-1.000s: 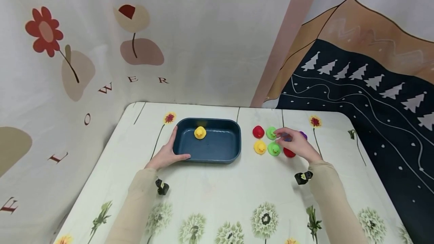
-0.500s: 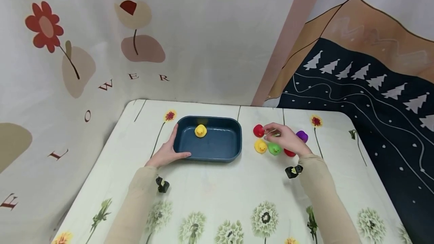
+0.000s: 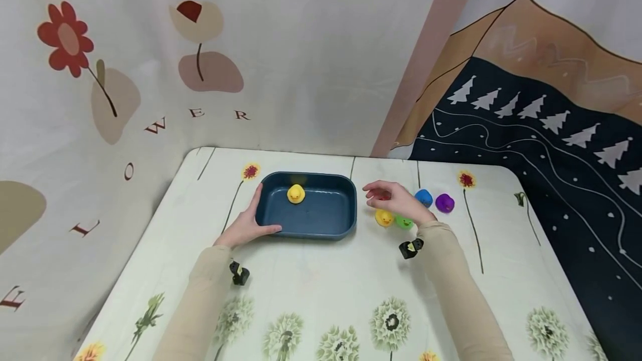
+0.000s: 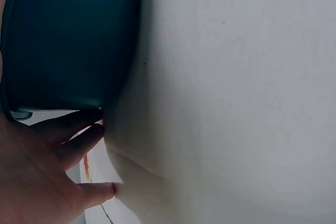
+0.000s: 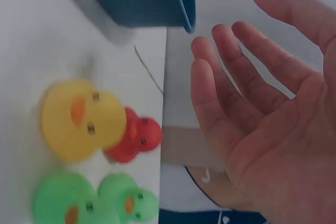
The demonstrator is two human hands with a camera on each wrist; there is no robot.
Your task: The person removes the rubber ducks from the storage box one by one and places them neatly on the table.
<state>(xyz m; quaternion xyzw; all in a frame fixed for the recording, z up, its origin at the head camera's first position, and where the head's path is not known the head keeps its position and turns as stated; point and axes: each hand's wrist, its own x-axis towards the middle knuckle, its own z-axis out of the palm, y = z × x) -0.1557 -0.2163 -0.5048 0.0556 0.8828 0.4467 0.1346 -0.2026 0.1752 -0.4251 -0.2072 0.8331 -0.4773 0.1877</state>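
My left hand (image 3: pixel 246 228) holds the left end of a dark blue rectangular dish (image 3: pixel 326 210), thumb along the front wall and fingers along the end. In the left wrist view, the fingers lie against the outside of the dish (image 4: pixel 73 40). Inside it sits a yellow rubber duck (image 3: pixel 296 194). My right hand (image 3: pixel 396 200) hovers over the duck group right of the dish, its loosely bent fingers around nothing. Below it are a red duck (image 5: pixel 143 136), a yellow duck (image 5: pixel 84 121) and two green ducks (image 5: pixel 63 198); the hand partly covers them in the head view.
A blue duck (image 3: pixel 423 198) and a purple duck (image 3: pixel 444 203) stand behind the right hand. The flower-print cloth (image 3: pixel 311 272) covers the table, and printed curtains (image 3: pixel 301 71) hang behind it.
My right hand has moved left from over the blue duck, past the green ones, to over the red duck near the dish. The blue and purple ducks now show. My left hand stays put.
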